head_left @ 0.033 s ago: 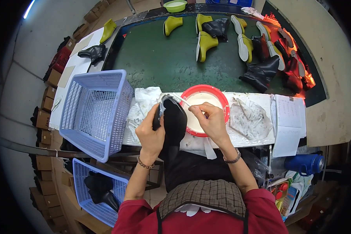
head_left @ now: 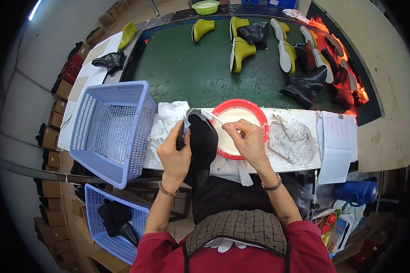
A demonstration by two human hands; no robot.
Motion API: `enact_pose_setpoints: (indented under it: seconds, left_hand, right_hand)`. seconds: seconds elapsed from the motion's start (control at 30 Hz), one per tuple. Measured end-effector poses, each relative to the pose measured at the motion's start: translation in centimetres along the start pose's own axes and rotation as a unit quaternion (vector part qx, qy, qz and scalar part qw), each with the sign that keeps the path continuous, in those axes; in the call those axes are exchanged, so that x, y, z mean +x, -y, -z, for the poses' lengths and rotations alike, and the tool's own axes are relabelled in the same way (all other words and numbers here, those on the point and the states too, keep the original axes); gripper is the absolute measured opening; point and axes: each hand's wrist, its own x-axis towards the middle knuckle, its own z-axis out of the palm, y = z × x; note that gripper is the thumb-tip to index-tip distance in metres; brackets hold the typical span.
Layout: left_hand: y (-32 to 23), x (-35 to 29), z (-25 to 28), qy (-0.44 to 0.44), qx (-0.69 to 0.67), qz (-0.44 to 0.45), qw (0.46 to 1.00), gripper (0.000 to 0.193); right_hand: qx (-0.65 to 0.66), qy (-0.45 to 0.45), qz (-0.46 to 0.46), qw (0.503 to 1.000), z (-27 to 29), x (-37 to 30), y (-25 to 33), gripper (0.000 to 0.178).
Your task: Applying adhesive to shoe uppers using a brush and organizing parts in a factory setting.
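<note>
My left hand grips a black boot, its fingers on the side of the upturned sole end, where a pale edge shows. In my right hand is a thin brush with a whitish head, pinched between thumb and fingers. The brush head touches or nearly touches the boot's pale edge; which one I cannot tell. Behind the right hand stands a red bowl with white liquid in it. The boot's shaft hangs down toward my lap, partly lost against dark cloth.
A blue basket stands left of the boot; a lower basket holds black boots. Stained cloths flank the bowl, with papers farther right. Yellow-green shoe forms and black boots lie on the green belt beyond.
The boot's upper end has tilted slightly in my left hand. The brush has barely shifted, and my right hand keeps its grip on it.
</note>
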Motion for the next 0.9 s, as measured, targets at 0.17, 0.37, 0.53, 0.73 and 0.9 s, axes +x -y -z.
enact_pose_setpoints:
  seconds: [0.17, 0.37, 0.53, 0.73, 0.9]
  left_hand:
    - [1.8, 4.4, 1.9, 0.018, 0.054, 0.032, 0.998, 0.029]
    - [6.6, 9.1, 0.6, 0.055, -0.134, 0.140, 0.979, 0.031]
    - [6.5, 11.0, 0.5, 0.041, -0.311, 0.263, 0.912, 0.029]
    - [5.2, 8.3, 1.6, 0.084, -0.098, 0.048, 0.991, 0.034]
    - [1.4, 5.0, 1.3, 0.161, -0.048, 0.022, 0.986, 0.033]
  right_hand:
    - [0.053, -0.002, -0.044, 0.998, 0.7, 0.5, 1.8, 0.026]
    - [0.141, 0.157, 0.030, 0.977, -3.2, -1.5, 4.6, 0.051]
    - [0.037, 0.218, 0.085, 0.972, -4.8, -2.8, 3.9, 0.051]
    - [0.012, 0.046, 0.110, 0.993, -0.5, 0.9, 5.3, 0.033]
    - [-0.024, -0.051, 0.146, 0.988, -0.3, 4.8, 5.2, 0.023]
